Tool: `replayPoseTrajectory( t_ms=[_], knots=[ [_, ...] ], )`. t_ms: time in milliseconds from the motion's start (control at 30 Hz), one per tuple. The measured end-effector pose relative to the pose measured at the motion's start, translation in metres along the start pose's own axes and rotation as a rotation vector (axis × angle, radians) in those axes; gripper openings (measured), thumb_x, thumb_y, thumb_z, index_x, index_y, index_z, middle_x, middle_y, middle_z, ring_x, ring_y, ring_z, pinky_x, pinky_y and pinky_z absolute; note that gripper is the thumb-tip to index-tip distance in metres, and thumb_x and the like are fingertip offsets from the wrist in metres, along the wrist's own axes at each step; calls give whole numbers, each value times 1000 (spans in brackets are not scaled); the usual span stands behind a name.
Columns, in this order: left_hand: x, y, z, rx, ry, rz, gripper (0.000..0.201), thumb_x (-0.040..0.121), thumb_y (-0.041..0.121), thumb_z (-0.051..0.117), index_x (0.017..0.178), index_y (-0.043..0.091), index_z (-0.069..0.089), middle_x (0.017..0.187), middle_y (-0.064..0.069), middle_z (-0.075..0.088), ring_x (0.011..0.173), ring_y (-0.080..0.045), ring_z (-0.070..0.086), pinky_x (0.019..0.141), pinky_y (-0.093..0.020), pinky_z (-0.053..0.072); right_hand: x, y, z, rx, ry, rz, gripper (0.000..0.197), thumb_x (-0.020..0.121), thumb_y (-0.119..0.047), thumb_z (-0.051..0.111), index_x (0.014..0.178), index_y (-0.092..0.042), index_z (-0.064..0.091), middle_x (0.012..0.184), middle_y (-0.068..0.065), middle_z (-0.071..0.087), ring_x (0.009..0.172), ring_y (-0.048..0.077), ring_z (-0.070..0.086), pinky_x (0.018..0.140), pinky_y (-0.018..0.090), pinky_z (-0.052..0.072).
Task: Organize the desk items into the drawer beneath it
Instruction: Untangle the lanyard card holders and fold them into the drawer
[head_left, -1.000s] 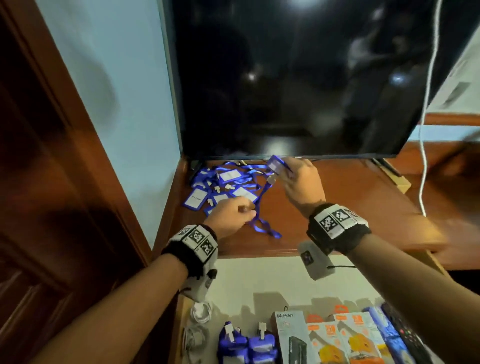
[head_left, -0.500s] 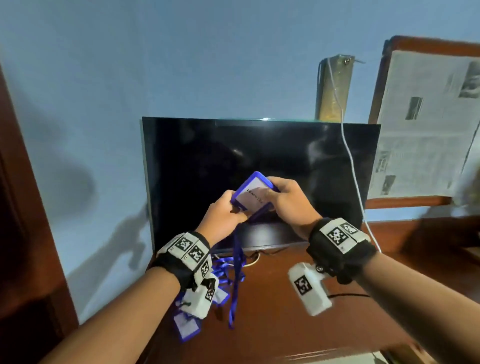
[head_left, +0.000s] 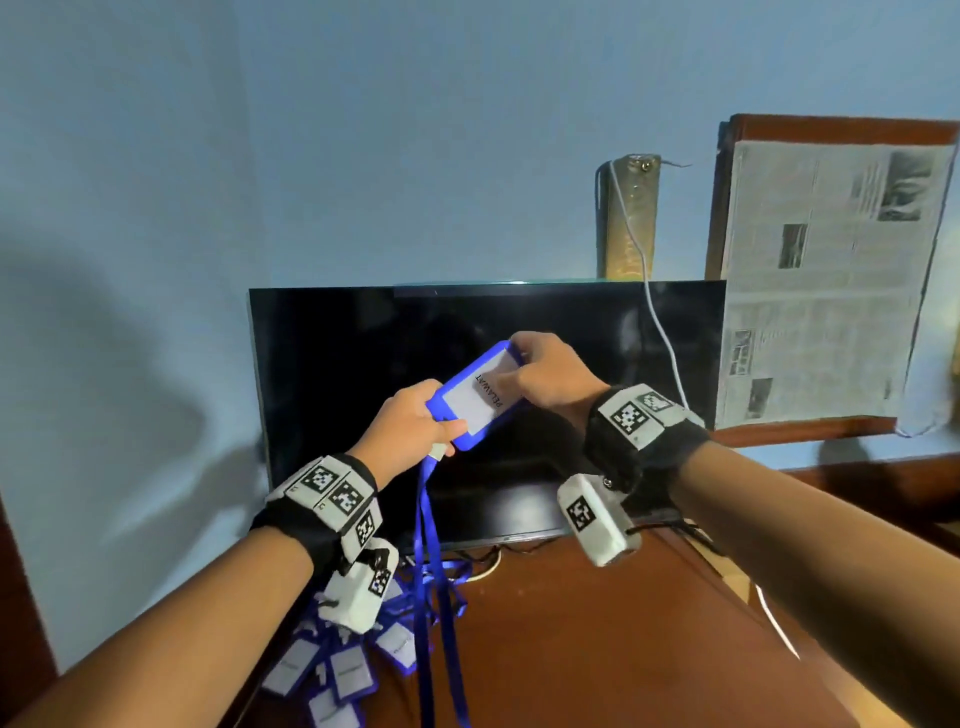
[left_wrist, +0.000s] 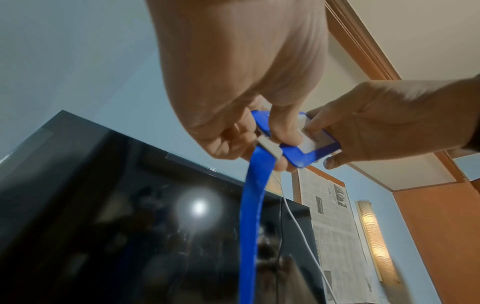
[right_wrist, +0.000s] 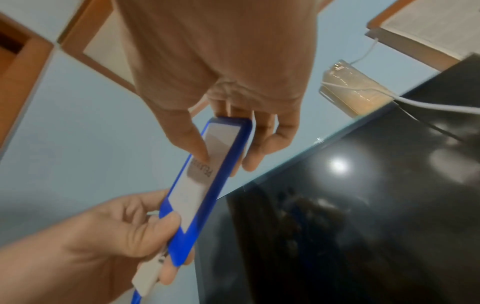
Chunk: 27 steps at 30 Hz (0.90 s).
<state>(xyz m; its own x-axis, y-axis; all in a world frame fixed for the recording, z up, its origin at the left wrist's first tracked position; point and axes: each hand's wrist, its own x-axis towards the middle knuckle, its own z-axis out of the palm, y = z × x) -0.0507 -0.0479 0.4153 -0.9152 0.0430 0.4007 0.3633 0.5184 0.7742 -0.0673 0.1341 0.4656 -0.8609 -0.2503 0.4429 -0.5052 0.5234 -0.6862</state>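
Blue wall (head_left: 415, 130) behind; brown wooden desk (head_left: 597, 649) below, carrying a dark, switched-off screen (head_left: 363, 374). Newspaper sheet (head_left: 821, 270) hangs on a wooden frame at right; a white cable (head_left: 654, 322) drops down past the screen's top edge.

Both hands raised in front of the screen, sharing one blue badge holder (head_left: 475, 397) with a white card insert, tilted, printed text partly legible. Left hand (head_left: 410, 431): thumb and fingers pinch the lower end of the holder, at the grey clip (left_wrist: 269, 147). Right hand (head_left: 550, 371): thumb lies on the card face, fingers curl behind the upper end, so it pinches the holder too.

Blue lanyard (head_left: 428, 571) hangs from the clip straight down to the desk, passing beyond the lower frame edge.

Pile of further blue badge holders (head_left: 337, 670) with tangled lanyards lies on the desk's left part, below the left wrist, well apart from the held one.
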Motion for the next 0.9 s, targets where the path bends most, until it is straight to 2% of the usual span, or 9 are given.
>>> replayPoseTrajectory(
  t_ms=[100,200,367,500,567,633,700,800,900],
  knots=[
    [8,9,-11,116,-28,-11,12,85,10,69,93,7,60,82,-7,71,67,-20,72,69,-30,56,1,-11,2,-131,31,-105,18,78,-13,65,94,-15,56,86,2,61,77,17,57,59,21,43],
    [7,17,-21,180,-54,-8,14,84,10,69,94,5,60,82,-8,72,67,-21,72,73,-33,58,-2,-14,7,-203,32,-176,33,76,-15,65,107,-19,56,95,3,61,83,20,59,70,30,52],
    [-9,16,-26,344,-147,34,14,81,6,72,81,10,58,68,0,68,61,-16,69,67,-30,55,-15,-15,11,-518,-95,-210,13,76,-30,65,86,-22,64,83,-2,62,83,21,59,77,38,51],
    [-19,13,-22,439,-235,57,16,80,9,73,79,14,58,63,-2,68,62,-16,69,68,-28,54,-22,-10,17,-534,-281,-193,18,81,-35,66,80,-17,65,76,-1,65,74,17,61,71,35,53],
    [-22,13,-19,435,-270,69,18,79,10,74,75,16,58,66,-7,69,64,-18,69,69,-30,54,-26,-9,22,-486,-360,-216,18,84,-31,65,79,-13,65,72,-1,64,66,12,58,62,27,50],
    [-26,13,-16,453,-277,87,21,78,12,76,72,19,58,67,-3,65,62,-14,64,67,-29,53,-31,-7,27,-426,-404,-189,17,88,-27,63,81,-13,68,73,1,65,62,9,56,61,22,49],
    [-30,10,-14,472,-215,132,17,78,16,77,80,22,61,80,3,64,74,-11,62,72,-25,50,-33,-2,31,-342,-356,-136,17,89,-24,61,79,-13,70,73,2,66,62,8,56,60,20,48],
    [-33,0,-12,392,16,155,30,77,21,78,101,27,61,106,9,53,94,-4,53,74,-11,39,-34,8,36,-115,-209,5,20,87,-19,62,77,-4,70,69,4,63,62,11,54,61,24,47],
    [-37,-7,-10,340,272,135,30,77,30,77,100,28,60,100,11,48,90,-3,52,73,-14,39,-37,14,40,163,-134,178,19,86,-17,65,82,1,70,75,10,67,68,16,59,66,29,49]
  ],
)
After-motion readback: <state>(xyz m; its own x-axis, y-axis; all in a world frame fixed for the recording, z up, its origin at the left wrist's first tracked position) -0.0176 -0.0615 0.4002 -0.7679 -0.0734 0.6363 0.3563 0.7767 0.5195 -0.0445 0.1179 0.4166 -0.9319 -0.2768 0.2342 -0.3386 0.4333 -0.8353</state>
